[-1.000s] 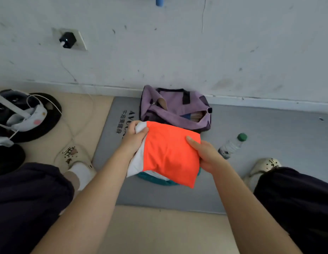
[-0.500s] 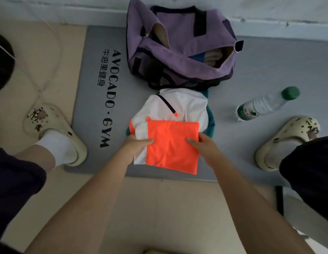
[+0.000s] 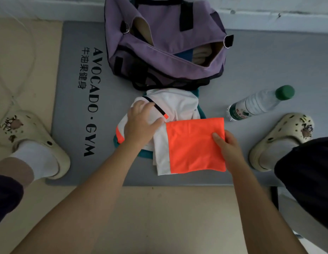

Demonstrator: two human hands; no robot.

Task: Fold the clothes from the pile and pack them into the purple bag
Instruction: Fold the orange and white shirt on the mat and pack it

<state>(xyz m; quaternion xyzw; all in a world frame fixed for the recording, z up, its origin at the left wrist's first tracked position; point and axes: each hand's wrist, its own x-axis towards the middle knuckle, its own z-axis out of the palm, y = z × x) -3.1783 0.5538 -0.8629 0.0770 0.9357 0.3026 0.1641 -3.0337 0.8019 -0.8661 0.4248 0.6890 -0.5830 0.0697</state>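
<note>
**Folded orange piece held over the clothes pile**

I am holding a folded garment [image 3: 192,145], its top face a bright orange near-square with a white band running down its left edge. My right hand [image 3: 227,143] is pinching its right edge, fingers [image 3: 217,137] closed on the orange cloth, thumb on top. Its slightly longer side is running from 12 to 6 o'clock, with the white band toward 9 o'clock. It is lying partly over the pile [image 3: 168,109], at the pile's 4 o'clock side.

My left hand [image 3: 141,123] is pressing flat on the pile's white top garment, fingers spread and gripping nothing, just beside a black strip with an orange tip. Teal cloth is peeking out beneath the white.

At 12 o'clock from the pile, touching it, the purple bag [image 3: 165,44] is lying on the grey mat [image 3: 269,57], its long axis running 9 to 3 o'clock, its mouth gaping with blue and beige cloth showing inside.
</note>
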